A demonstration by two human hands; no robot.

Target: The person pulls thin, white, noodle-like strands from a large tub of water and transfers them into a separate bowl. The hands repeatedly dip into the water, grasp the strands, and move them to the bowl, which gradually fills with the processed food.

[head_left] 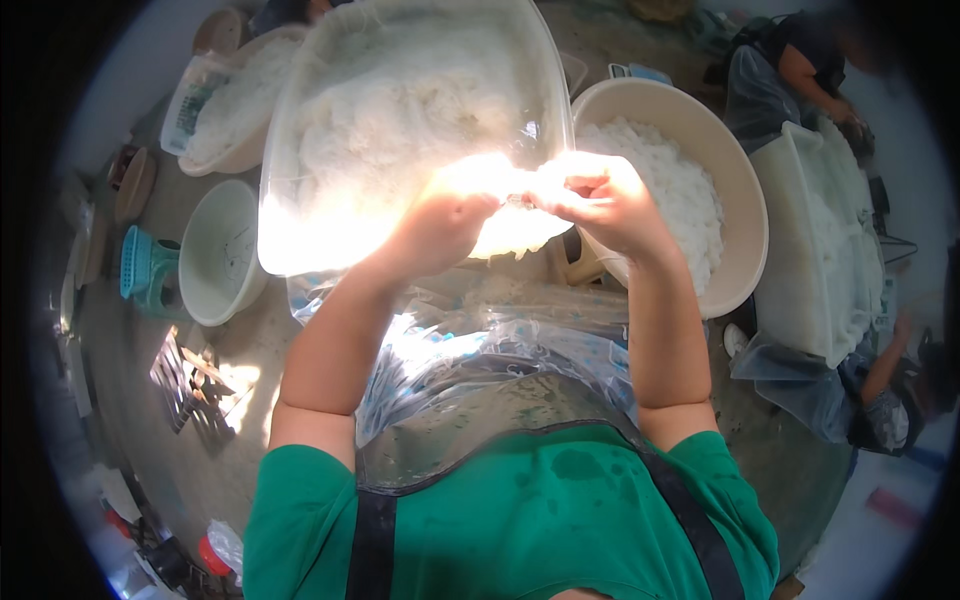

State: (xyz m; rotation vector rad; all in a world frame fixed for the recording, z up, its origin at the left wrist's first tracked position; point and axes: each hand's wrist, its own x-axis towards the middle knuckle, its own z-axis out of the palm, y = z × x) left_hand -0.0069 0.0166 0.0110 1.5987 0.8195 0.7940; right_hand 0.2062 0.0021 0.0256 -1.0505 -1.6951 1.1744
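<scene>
Close together over the near edge of a big clear tub (275, 190), my left hand (445, 218) and my right hand (612, 205) have their fingers pinched. Between them hangs a pale, ragged-edged piece (515, 236), so washed out by sunlight that I cannot tell its kind. A heap of white, stringy material (400, 110) fills much of the tub. Just right of my right hand stands a round beige basin (748, 215) with white clumps (690, 190) in it. The glare hides most of my left fingertips.
At the left are a pale green basin (205, 255), a blue plastic basket (135, 260) and another tub (175, 130) of white material. A long white tub (800, 240) stands at the right. Two other people (800, 75) sit beyond it. A clear plastic apron (500, 340) covers my lap.
</scene>
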